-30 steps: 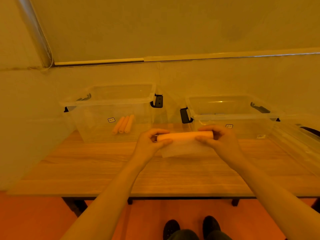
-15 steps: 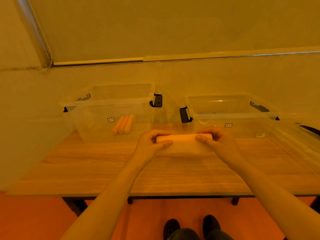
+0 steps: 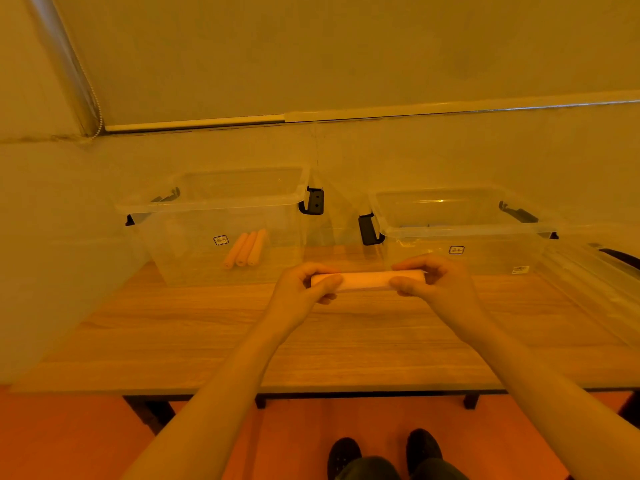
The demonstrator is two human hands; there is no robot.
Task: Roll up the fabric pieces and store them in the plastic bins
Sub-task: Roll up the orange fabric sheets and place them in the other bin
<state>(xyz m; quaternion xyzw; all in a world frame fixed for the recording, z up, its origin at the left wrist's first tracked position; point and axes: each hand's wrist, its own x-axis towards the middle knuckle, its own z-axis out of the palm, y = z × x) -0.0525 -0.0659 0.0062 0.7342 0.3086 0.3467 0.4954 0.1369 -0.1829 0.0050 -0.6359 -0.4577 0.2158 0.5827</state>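
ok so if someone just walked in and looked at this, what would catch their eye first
Most likely the fabric roll at the centre, held above the wooden table by both ends, the left hand and the right hand curled round it. Next, the left clear bin at the back of the table, with three finished rolls lying side by side inside. The right clear bin stands beside it.

**Amber-lit corner with a wooden table**

I see a room washed in warm orange-yellow light. A wood-grain table on dark legs stands pushed up to a plain pale wall, and a pale trim strip runs across that wall. At upper left a beaded cord hangs in the corner. The floor below looks orange.
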